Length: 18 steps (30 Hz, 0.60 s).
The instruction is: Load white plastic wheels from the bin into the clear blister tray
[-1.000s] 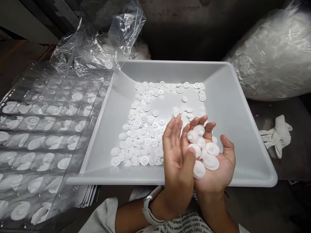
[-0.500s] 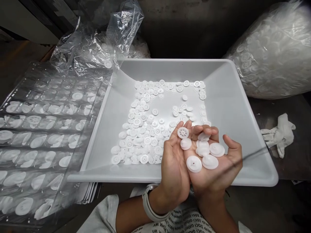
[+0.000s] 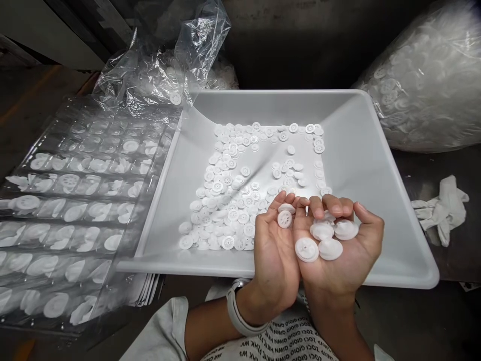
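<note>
My left hand (image 3: 276,265) and my right hand (image 3: 334,268) are cupped side by side, palms up, over the near edge of the grey plastic tray (image 3: 158,215). Two small white plastic gears (image 3: 284,218) rest by the fingers of my left hand. Several more white gears (image 3: 306,249) lie in my right palm, some partly under its curled fingers. Inside the tray many similar gears (image 3: 233,215) are spread over the floor, thickest at the left and near side. A pale band circles my left wrist.
Left of the tray, clear plastic blister sheets (image 3: 71,213) hold white pieces in rows of pockets. An open clear bag (image 3: 150,85) of gears sits behind them. To the right stand a large full bag (image 3: 432,85) and a crumpled white glove (image 3: 445,208).
The gears have shifted within my cupped hands, and my right fingers curl further over them. The whole view has slid, so the tray and sheets appear slightly farther right.
</note>
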Tool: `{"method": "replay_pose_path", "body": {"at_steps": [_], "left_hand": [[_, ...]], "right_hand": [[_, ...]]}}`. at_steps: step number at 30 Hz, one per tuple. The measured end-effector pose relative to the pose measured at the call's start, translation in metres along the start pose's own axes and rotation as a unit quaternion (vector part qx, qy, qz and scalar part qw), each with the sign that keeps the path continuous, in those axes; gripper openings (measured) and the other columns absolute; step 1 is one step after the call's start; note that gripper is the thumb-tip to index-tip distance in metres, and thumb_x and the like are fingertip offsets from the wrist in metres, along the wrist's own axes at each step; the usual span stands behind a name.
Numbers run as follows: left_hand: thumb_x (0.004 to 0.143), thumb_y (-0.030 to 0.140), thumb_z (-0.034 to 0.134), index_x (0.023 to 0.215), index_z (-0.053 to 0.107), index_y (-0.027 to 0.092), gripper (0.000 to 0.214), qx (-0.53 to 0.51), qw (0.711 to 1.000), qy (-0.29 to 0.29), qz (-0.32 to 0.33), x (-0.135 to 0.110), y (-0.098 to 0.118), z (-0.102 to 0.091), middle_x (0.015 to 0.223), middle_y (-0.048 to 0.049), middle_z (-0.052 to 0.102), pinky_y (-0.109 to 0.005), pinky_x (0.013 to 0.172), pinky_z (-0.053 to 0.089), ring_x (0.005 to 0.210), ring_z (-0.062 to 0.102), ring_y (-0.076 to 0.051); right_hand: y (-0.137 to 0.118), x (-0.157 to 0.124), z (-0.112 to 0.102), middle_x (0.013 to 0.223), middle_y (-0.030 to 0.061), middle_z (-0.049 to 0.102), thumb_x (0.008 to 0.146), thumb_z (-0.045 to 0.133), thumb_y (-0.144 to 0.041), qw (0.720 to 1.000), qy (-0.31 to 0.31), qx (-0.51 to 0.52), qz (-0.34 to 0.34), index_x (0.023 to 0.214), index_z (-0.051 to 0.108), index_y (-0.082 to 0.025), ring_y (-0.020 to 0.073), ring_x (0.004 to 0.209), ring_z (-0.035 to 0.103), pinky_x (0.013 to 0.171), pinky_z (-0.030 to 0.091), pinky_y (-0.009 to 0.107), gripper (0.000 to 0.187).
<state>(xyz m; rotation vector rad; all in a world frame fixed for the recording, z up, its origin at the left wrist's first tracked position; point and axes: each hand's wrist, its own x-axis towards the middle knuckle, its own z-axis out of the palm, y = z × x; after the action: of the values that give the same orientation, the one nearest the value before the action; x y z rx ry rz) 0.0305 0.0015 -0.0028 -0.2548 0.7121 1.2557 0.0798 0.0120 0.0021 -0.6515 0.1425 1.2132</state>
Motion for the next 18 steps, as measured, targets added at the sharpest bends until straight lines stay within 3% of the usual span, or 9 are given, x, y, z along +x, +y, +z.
{"method": "replay_pose_path", "body": {"at_steps": [5, 9, 18], "left_hand": [[0.086, 0.029, 0.047, 0.105, 0.057, 0.018, 0.024, -0.003, 1.0, -0.009, 0.003, -0.001, 0.002, 0.002, 0.097, -0.0045, 0.062, -0.036, 0.101, 0.046, 0.109, 0.061, -0.02], [0.086, 0.028, 0.046, 0.106, 0.058, 0.019, 0.024, 0.015, 1.0, -0.01, 0.02, -0.004, 0.002, 0.003, 0.097, -0.0039, 0.06, -0.035, 0.103, 0.045, 0.113, 0.058, -0.02], [0.083, 0.022, 0.048, 0.098, 0.062, 0.018, 0.02, -0.02, 0.999, -0.007, 0.037, -0.007, 0.008, 0.002, 0.101, -0.0054, 0.061, -0.035, 0.108, 0.04, 0.115, 0.057, -0.019]], "right_hand": [[-0.002, 0.003, -0.005, 0.059, -0.007, 0.044, 0.081, 0.049, -0.032, 0.998, -0.012, 0.033, 0.043, 0.064, 0.038, -0.019, 0.0077, 0.056, 0.046, 0.077, 0.051, 0.03, 0.025], [-0.001, 0.007, -0.01, 0.061, -0.0072, 0.044, 0.084, 0.046, -0.031, 0.99, -0.064, 0.094, 0.08, 0.066, 0.035, -0.02, 0.0066, 0.053, 0.044, 0.076, 0.051, 0.028, 0.023], [-0.005, 0.004, -0.007, 0.059, -0.0074, 0.043, 0.083, 0.043, -0.028, 0.985, -0.092, 0.128, 0.076, 0.065, 0.03, -0.02, 0.0054, 0.046, 0.039, 0.065, 0.05, 0.025, 0.024]]}}
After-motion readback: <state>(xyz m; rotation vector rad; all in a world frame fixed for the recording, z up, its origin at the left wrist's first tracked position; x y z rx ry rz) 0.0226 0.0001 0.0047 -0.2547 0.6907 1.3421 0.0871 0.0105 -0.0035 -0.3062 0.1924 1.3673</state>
